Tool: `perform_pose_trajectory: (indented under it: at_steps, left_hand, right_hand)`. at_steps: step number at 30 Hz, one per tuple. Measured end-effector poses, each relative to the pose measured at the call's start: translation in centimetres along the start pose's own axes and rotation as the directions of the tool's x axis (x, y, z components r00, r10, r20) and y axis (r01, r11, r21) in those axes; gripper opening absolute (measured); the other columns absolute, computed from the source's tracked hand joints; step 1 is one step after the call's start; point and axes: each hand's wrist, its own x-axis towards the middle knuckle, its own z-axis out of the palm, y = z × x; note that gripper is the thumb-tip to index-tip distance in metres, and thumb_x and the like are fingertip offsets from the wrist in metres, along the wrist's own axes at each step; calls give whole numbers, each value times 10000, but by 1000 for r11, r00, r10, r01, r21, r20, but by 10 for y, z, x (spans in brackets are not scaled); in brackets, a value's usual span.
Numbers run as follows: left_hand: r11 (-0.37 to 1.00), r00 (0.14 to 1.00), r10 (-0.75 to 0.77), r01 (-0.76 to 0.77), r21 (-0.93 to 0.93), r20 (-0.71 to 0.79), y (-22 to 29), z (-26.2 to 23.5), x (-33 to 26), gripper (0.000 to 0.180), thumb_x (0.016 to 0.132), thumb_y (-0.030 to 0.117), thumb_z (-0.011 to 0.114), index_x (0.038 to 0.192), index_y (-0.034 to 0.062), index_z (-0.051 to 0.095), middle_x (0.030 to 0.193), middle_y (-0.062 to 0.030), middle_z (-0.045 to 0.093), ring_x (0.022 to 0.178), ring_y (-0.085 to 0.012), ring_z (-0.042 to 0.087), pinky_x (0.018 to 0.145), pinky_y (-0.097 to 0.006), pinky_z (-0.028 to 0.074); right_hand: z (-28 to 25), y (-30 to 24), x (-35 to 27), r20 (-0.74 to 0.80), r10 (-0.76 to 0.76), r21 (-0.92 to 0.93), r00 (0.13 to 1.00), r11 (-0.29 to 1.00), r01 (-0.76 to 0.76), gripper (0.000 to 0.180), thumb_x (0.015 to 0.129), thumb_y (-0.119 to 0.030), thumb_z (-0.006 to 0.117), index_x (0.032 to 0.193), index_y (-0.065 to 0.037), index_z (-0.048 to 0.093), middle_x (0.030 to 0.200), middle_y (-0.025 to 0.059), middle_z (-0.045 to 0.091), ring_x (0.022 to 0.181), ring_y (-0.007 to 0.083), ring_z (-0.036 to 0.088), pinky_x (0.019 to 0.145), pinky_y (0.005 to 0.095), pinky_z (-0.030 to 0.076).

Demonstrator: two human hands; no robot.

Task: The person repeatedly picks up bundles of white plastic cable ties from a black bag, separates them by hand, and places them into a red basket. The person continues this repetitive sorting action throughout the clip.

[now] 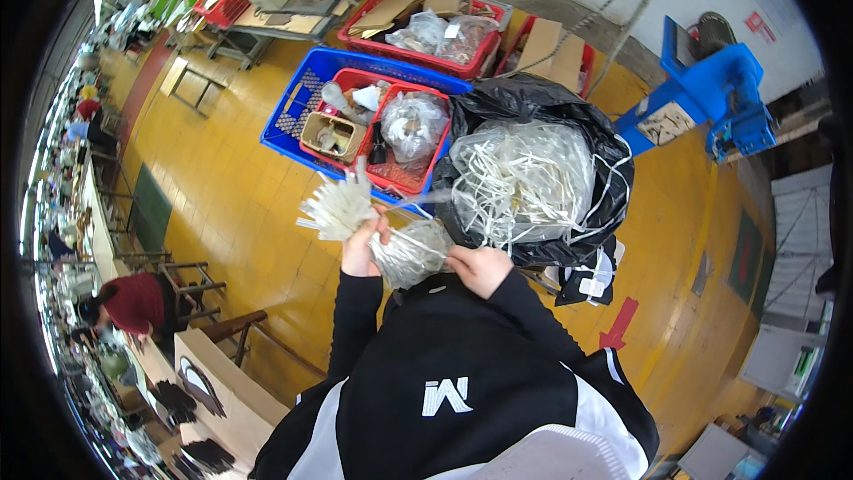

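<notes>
My left hand (360, 247) is closed round a bundle of whitish translucent strips (339, 206), whose ends fan out above the fist. Below that fist hangs the rest of the bundle, a crumpled translucent clump (410, 256). A thin white strip runs across the clump to my right hand (481, 268), whose fingers are pinched at its end. Just beyond the right hand stands a black plastic bag (615, 185) with a clear liner, heaped with loose white strips (515, 180). Some strips trail over its edge.
Behind the bundle lies a blue crate (286, 116) holding red trays (416, 180) of small items. More red crates (391, 49) stand farther back. A blue machine (702, 98) is at right. At left, a person in dark red (138, 304) sits by a wooden table (233, 387).
</notes>
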Motion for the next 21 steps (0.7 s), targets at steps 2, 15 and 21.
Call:
perform_pose_trajectory:
  at_steps: [2,15,21]
  left_hand:
    - [998,999,40,-41,-56,-29,17,-11,1,194,841,153,601,982,32,543,717,-22,505,624,-115,478,547,-237,375]
    - [935,960,264,-279,-218,-95,57,-30,-5,260,863,231,609,1035,55,527,748,0,503,617,-119,460,567,-228,379]
    - [922,955,289,-297,-249,-70,65,-33,-13,190,902,261,549,980,90,520,700,27,448,605,-112,432,692,-275,398]
  right_hand:
    - [-1,16,-1,91,96,-109,991,990,-86,205,863,-322,504,862,-147,610,681,150,622,657,345,623,586,468,493]
    - [6,112,-2,395,374,-249,839,923,-294,282,807,-329,497,864,-103,657,876,154,645,851,348,609,756,450,477]
    - [4,120,0,406,389,-210,827,920,-330,277,808,-310,502,862,-88,658,888,167,642,873,344,606,764,445,471]
